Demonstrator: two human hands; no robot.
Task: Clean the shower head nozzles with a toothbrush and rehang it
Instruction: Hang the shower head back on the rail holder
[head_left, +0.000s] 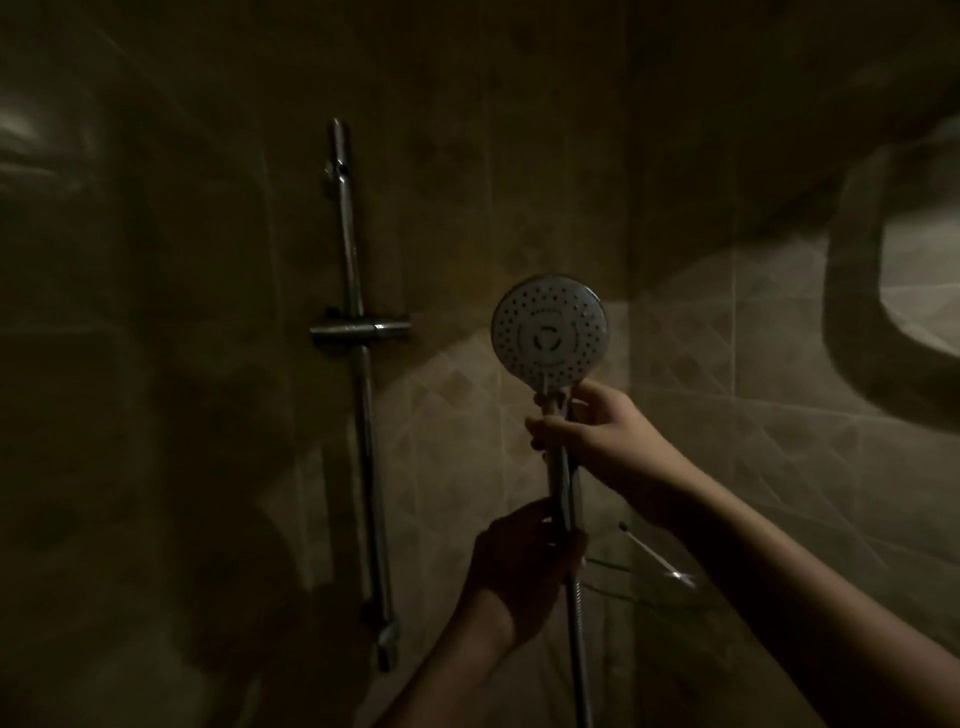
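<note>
Dim glossy tile wall (519, 156), round dotted shower head (549, 327) – both hands, right hand (597, 431) & left hand (524, 561), wrapped round chrome handle.

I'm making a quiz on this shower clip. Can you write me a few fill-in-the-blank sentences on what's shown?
1. The shower head is gripped just below its face by the ____ hand.
2. The nozzle face is turned toward the ____.
3. The bracket on the wall rail holds ____.
4. The left hand grips the handle ____ the right hand.

Missing words: right; camera; nothing; below
</note>
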